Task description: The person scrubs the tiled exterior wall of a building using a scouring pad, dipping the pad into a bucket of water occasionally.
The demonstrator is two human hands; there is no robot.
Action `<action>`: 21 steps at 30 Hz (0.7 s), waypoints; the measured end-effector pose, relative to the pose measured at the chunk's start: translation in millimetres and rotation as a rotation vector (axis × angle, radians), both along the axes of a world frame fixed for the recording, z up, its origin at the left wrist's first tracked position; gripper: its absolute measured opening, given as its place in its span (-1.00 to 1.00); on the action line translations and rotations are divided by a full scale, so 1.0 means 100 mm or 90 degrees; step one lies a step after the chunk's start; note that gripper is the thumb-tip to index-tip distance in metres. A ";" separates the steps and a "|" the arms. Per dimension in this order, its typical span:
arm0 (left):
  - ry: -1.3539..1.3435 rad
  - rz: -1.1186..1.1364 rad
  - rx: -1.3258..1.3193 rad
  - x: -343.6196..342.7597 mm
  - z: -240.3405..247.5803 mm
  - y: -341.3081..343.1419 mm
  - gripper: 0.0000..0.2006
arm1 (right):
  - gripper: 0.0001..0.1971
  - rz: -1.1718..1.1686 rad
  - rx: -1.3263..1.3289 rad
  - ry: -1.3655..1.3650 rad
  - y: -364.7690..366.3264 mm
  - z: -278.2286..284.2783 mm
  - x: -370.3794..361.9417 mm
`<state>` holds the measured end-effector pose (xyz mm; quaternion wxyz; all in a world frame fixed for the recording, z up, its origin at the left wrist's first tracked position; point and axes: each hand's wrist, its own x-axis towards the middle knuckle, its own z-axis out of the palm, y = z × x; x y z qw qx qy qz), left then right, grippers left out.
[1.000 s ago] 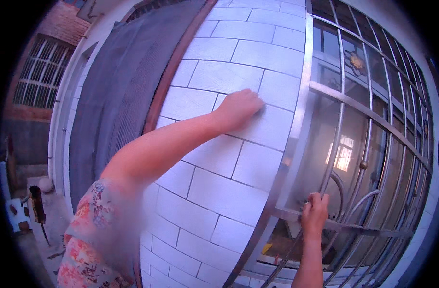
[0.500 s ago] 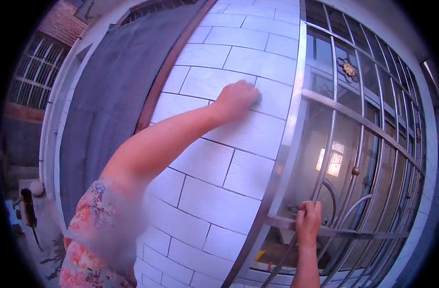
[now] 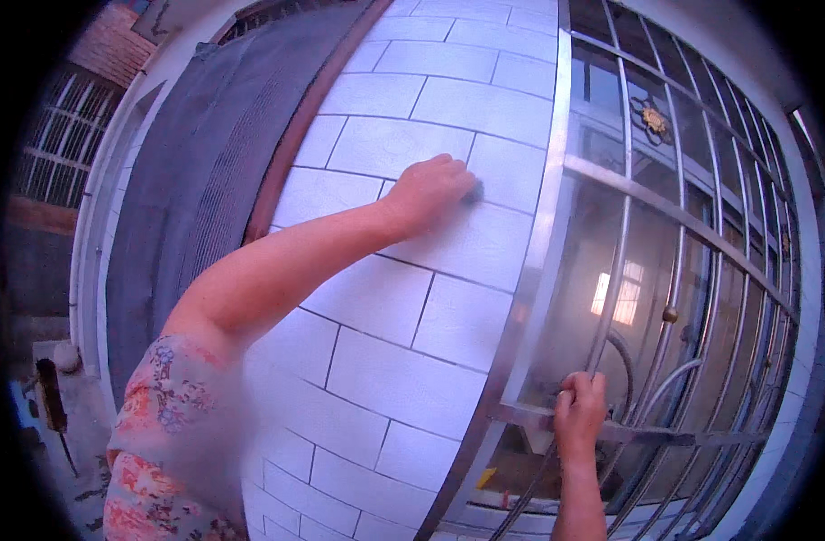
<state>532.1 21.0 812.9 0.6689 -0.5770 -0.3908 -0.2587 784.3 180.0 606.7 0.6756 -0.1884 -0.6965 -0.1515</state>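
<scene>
My left hand (image 3: pixel 428 194) is closed against the white tiled wall (image 3: pixel 376 338), its arm raised and bent. A small dark piece, like a scrubbing pad, shows past its fingers (image 3: pixel 473 191); most of it is hidden by the hand. Dark joint lines run between the wall's brick-shaped tiles. Lower down on the right, my right hand (image 3: pixel 581 406) is wrapped round an upright bar of the shiny metal window grille (image 3: pixel 669 194), just by its lower crossbar.
Left of the tiles a dark grey curtain (image 3: pixel 191 180) hangs beside a reddish-brown frame edge (image 3: pixel 311 117). Behind the grille is window glass (image 3: pixel 574 261). A dark brush-like thing (image 3: pixel 50 397) stands at the far left. Curved bars and round knobs stick out on the grille.
My left hand has slid a little down the wall, pressed to the tiles. My right hand keeps its hold on the grille bar. The whole view has shifted slightly.
</scene>
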 end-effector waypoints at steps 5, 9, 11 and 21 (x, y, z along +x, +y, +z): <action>-0.055 0.040 0.086 -0.08 0.49 0.00 -0.84 | -0.87 0.020 0.007 -0.012 -0.08 0.03 -0.09; -0.076 0.032 0.118 0.02 0.45 0.03 -0.84 | -0.87 0.021 0.001 -0.024 -0.01 0.00 -0.07; -0.014 0.008 0.088 0.00 0.18 0.03 -0.82 | -0.87 0.020 0.012 -0.023 0.00 0.01 -0.02; -0.009 0.005 0.024 -0.12 -0.56 -0.04 -0.83 | -0.90 0.014 -0.022 -0.020 -0.06 0.01 -0.06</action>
